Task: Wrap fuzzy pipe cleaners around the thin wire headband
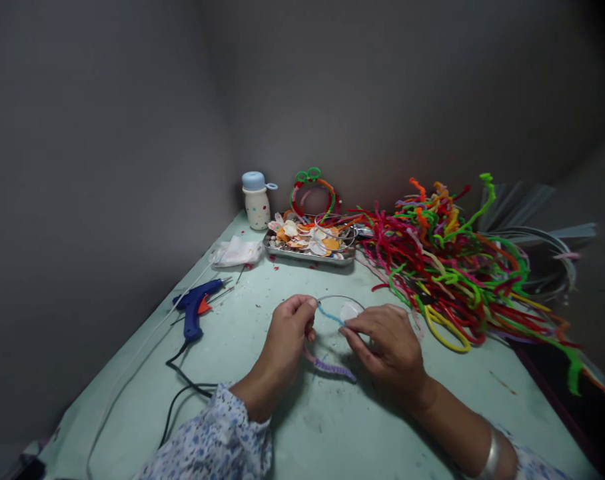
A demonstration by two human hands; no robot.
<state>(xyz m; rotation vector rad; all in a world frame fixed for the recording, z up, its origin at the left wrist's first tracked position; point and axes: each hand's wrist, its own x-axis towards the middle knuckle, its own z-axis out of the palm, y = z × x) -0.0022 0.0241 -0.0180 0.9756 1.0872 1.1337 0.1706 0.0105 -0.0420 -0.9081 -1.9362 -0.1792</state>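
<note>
My left hand (pixel 288 333) is closed in a pinch on the left side of a thin metal ring (pixel 340 300) and on one end of a light blue pipe cleaner (pixel 329 315). My right hand (pixel 387 343) is closed too, pinching the other end of the blue pipe cleaner at the ring. A purple pipe cleaner (pixel 330 367) runs below and between both hands, partly wound along the ring's near edge. Both hands rest on the pale green table (pixel 262 400).
A blue glue gun (pixel 196 307) with a black cord lies to the left. At the back stand a metal tray of shells (pixel 310 243), a small white bottle (pixel 256 200), a wrapped hoop (pixel 312 193) and a white cloth (pixel 236 253). A big heap of coloured pipe cleaners (pixel 447 267) fills the right.
</note>
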